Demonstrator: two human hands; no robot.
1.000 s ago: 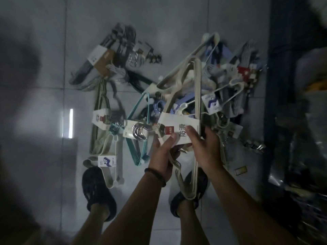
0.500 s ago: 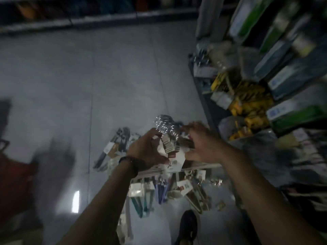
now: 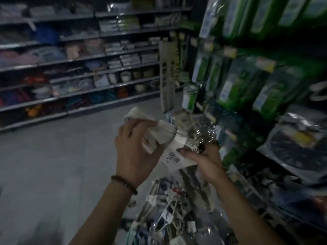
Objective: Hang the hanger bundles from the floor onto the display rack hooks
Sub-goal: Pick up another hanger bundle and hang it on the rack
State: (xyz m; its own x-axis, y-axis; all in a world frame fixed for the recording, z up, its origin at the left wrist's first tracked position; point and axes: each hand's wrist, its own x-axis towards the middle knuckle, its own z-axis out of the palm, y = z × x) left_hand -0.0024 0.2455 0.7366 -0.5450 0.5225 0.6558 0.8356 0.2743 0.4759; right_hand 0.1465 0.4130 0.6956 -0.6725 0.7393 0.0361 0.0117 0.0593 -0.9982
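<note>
1. Item under inspection: one hanger bundle (image 3: 159, 138), pale hangers banded by a white label card (image 3: 172, 159), with its cluster of metal hooks (image 3: 201, 131) pointing toward the display rack (image 3: 235, 55). It is off the floor (image 3: 53, 165) and held in the air between both hands, near the rack but not on it.
2. Grip: the left hand (image 3: 134, 152) is curled over the hanger shoulders. The right hand (image 3: 205, 161) holds the bundle just below the metal hooks, thumb pressed on the card.
3. Step in hand, as judged: carrying the bundle to the rack, with hanging not yet done.
4. Next move, as judged: find a free rack hook and slip the metal hooks over it. Blur prevents identifying any free hook.
5. Remaining stock: a pile of bundles (image 3: 168, 220) lies on the floor below the arms.
6. Holders and contents: the rack carries hanging green packs (image 3: 228, 92) and dark bagged goods lower down. The far shelving (image 3: 106, 54) is stocked with mixed wares too blurred to identify.
</note>
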